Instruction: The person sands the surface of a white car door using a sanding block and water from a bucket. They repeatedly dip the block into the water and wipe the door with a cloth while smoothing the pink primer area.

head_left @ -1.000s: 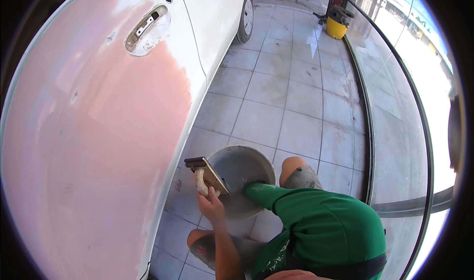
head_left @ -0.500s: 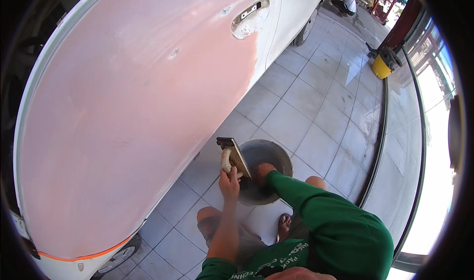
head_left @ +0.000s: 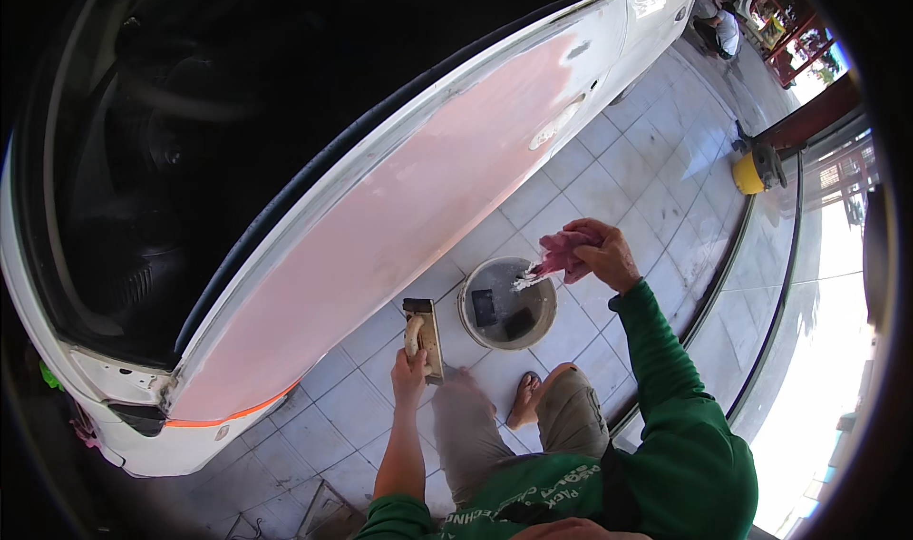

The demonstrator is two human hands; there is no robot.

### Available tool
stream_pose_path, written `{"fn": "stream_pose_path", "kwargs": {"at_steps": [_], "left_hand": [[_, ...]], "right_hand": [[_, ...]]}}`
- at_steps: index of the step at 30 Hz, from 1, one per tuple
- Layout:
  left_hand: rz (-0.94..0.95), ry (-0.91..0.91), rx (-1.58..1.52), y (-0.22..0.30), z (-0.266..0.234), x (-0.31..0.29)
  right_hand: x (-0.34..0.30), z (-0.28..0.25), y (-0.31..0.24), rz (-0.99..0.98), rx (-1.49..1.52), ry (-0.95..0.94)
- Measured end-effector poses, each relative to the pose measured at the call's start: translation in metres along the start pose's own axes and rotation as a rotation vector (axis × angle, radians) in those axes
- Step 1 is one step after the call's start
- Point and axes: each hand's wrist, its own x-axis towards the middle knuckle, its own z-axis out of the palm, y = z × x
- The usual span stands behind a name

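My left hand [head_left: 410,378] is closed round the pale handle of a hand sanding block [head_left: 431,342], a long flat board held beside the car. My right hand [head_left: 609,253] grips a wet pink rag [head_left: 563,255], raised over the right side of a round bucket [head_left: 468,323]. Water streams off the rag's lower end into the bucket. Two dark rectangular pieces [head_left: 484,308] lie in the water inside. To the left stands the white car's door [head_left: 380,245], its panel covered with a broad pinkish, sanded-looking patch and edged with orange tape.
Grey-white floor tiles [head_left: 609,188] run between the car and a glass wall [head_left: 761,245] on the right. A yellow and black vacuum-like canister [head_left: 751,172] stands by the glass. Another person [head_left: 720,34] crouches at the far end. A metal frame [head_left: 328,513] lies near my left.
My right hand has come up out of the bucket with a dripping pink rag. The sanding block has moved down and left, away from the bucket. My view has risen, showing the car window.
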Motion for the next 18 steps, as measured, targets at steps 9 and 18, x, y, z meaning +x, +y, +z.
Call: {"fn": "stream_pose_path", "kwargs": {"at_steps": [9,18], "left_hand": [[-0.664,-0.027,0.348,-0.024,-0.155,-0.135],[-1.004,0.147,0.118,-0.066,-0.259,-0.304]], "right_hand": [[0.117,-0.046,-0.207,-0.584,0.233,0.474],[0.179,0.091,-0.181,-0.471,0.024,0.972]]}}
